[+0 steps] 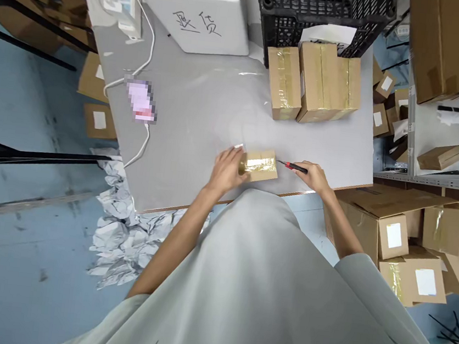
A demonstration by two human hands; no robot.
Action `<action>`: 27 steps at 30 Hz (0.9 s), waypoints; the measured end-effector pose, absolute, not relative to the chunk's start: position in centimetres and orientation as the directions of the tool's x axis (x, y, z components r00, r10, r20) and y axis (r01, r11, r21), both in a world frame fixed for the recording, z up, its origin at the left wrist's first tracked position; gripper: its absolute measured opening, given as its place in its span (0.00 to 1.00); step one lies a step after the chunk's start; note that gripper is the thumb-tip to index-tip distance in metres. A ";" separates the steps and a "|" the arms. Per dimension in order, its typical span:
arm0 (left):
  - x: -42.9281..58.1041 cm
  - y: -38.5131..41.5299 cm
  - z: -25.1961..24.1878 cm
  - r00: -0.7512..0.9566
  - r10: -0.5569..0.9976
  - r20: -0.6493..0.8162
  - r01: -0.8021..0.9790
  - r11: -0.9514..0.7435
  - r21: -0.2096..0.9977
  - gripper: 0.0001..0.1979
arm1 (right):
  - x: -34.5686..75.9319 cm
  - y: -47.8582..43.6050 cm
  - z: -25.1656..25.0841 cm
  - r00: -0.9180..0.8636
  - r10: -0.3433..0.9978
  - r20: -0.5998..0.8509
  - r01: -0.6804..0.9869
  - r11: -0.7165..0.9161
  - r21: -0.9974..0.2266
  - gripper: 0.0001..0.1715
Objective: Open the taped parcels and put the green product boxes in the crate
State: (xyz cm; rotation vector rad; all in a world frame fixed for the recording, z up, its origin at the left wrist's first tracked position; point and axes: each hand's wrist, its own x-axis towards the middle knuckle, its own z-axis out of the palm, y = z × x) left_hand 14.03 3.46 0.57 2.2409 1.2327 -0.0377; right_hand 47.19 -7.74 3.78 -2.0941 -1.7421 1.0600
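My L hand [229,167] is clamped on taped box [260,170], R hand [313,176] round red-black tool [296,167]; prob light, stiff, tape [267,163] slick, so I'd pinch sides tbh

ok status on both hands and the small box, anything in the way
Left hand holding small taped box, left end. Right hand gripping red-and-black tool, tip by box's right end, contact unclear. Nothing visibly blocking; larger boxes farther back.

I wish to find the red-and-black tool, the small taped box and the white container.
Red-and-black tool [297,168]: head view, on its handle.
Small taped box [260,166]: head view, on its taped top.
White container [213,21]: head view, on its side with handwriting.
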 end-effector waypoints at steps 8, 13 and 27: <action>23.4 3.6 0.5 0.706 0.629 -0.326 0.707 -0.601 0.371 0.39 | 44.2 -11.2 -2.1 0.339 0.852 -0.399 0.018 -0.430 -0.903 0.41; 23.6 4.0 -0.1 0.693 0.603 -0.396 0.721 -0.600 0.347 0.41 | 42.7 -12.3 -3.2 0.463 0.767 -0.445 -0.149 -0.428 -0.892 0.39; 19.9 3.0 1.6 0.719 0.695 -0.004 0.579 -0.596 0.557 0.73 | 39.3 -12.1 1.6 0.560 0.770 -0.306 -0.044 -0.341 -0.939 0.32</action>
